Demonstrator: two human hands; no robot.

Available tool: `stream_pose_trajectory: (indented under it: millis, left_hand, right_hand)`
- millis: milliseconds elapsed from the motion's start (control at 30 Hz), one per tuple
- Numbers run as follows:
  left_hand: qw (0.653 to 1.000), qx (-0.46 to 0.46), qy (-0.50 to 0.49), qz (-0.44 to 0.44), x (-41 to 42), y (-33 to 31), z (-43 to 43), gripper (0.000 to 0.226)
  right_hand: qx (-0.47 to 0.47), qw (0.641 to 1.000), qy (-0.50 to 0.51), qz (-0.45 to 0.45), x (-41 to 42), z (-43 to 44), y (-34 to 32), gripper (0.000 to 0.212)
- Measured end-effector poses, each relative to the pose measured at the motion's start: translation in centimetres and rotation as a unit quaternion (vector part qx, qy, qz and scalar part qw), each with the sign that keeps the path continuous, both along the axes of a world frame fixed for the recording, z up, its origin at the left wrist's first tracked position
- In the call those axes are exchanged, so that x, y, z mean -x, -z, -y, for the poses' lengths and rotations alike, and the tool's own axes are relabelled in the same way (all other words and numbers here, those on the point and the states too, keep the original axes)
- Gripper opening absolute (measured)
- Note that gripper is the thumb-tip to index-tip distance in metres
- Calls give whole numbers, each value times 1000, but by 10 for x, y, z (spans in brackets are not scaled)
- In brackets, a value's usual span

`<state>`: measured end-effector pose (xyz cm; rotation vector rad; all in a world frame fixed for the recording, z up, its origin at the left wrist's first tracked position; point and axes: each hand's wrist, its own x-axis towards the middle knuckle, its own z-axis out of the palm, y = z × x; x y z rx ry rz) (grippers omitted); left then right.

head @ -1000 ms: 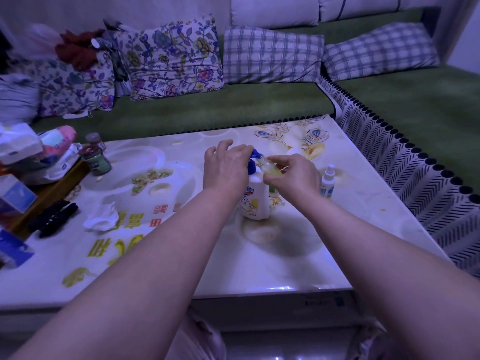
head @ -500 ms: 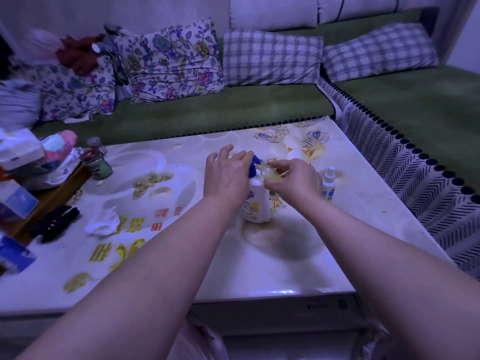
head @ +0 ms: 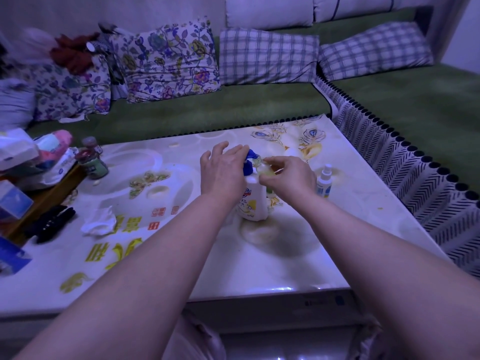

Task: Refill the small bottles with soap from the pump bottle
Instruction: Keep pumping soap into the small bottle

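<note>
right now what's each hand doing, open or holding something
left hand: open, fingers lying on the blue pump head of the pump bottle
right hand: holding a small bottle at the pump's spout

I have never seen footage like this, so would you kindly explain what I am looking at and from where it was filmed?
There is no machine here: these are a person's two bare hands, filmed by a camera worn on the head, looking forward and down. The left hand rests with straight fingers on the blue pump of the pump bottle, which stands on the table. The right hand pinches a small bottle at the nozzle, apparently to catch soap. A spray bottle stands to the right; a crumpled tissue lies and two jars stand on the left. Behind is a green sofa with cushions.
</note>
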<state>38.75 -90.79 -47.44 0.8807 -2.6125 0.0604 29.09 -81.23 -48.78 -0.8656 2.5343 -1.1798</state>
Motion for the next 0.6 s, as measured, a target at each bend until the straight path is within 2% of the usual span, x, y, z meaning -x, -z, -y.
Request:
stream_pose_trajectory:
  millis: [600]
  left_hand:
    - [1000,-13,0,-14,-3,4,-2,54]
  right_hand:
    - [37,999,7,26,2,1,9,40]
